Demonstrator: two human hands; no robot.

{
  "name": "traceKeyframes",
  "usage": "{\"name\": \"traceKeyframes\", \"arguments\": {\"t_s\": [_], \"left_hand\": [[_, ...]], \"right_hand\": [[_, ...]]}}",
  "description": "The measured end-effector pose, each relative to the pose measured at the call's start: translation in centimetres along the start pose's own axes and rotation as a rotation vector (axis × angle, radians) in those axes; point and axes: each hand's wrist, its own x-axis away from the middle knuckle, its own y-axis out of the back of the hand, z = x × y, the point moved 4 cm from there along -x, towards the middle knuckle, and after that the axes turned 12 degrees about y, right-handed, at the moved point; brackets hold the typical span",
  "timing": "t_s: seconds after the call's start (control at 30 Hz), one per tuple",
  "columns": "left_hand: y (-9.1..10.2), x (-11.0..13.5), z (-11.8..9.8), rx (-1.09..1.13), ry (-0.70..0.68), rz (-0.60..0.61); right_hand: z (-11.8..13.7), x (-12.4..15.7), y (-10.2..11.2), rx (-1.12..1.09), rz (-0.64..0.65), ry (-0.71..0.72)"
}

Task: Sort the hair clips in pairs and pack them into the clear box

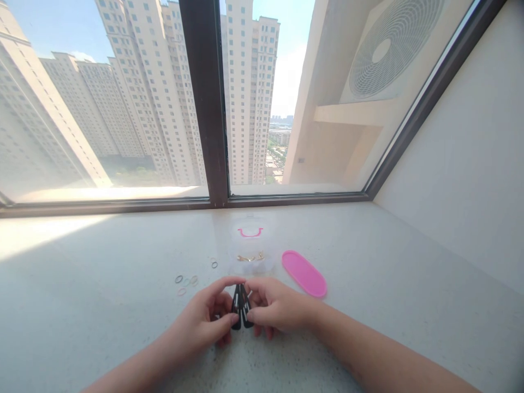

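Note:
Both my hands meet low in the middle of the view over a pale stone sill (102, 327). My left hand (204, 319) and my right hand (274, 308) each pinch a pair of black snap hair clips (241, 308) held upright between thumb and forefinger. The clips sit side by side, touching, points down. Just beyond them stands a clear plastic box (250, 248) with a pink handle and some gold pieces inside.
A pink oval lid (303, 274) lies flat to the right of the box. Several small elastic hair bands (186, 282) are scattered to the left. A dark window frame (207, 109) and glass close off the far edge; a white wall (462, 164) rises on the right.

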Motion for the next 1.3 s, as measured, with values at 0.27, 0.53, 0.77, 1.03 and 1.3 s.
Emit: {"name": "traceKeyframes", "arguments": {"t_s": [0.27,0.53,0.77,1.03,1.3], "left_hand": [[0.02,-0.04,-0.01,0.005,0.003,0.001],[0.05,-0.16,0.13,0.044,0.029,-0.012],[0.3,-0.11,0.24,0.108,0.003,0.001],[0.79,-0.46,-0.09,0.088,-0.028,-0.034],[0.77,-0.38,-0.26,0.064,0.016,-0.019]], "right_hand": [[0.42,-0.05,-0.04,-0.004,-0.017,0.026],[0.3,0.05,0.37,0.021,-0.015,0.026],[0.57,-0.11,0.41,-0.036,-0.028,0.05],[0.06,-0.27,0.42,-0.176,0.003,0.007],[-0.27,0.12,0.44,-0.15,0.008,0.026]]}}
